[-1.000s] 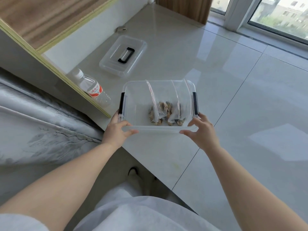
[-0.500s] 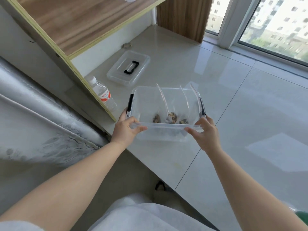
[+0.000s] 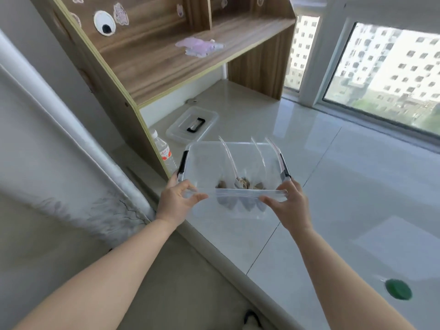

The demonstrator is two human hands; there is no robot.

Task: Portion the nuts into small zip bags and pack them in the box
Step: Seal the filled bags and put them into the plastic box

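A clear plastic box (image 3: 202, 163) with black side clips hangs in the air above the tiled ledge. My left hand (image 3: 177, 198) grips its near left corner, thumb over the rim. My right hand (image 3: 289, 203) grips the near right corner the same way. Inside stand three small zip bags (image 3: 240, 179) with nuts at their bottoms, their tops leaning against the far wall. The box's clear lid (image 3: 192, 123) with a black handle lies on the ledge behind it.
A water bottle (image 3: 164, 151) with a red label stands by the wooden shelf unit (image 3: 190, 60) at the left. A green lid (image 3: 398, 289) lies at the lower right. A window (image 3: 392, 75) closes the far right. A grey curtain hangs at the left.
Both hands have lifted the box off the ledge and toward me. My view has tilted up, showing more of the shelf and window.
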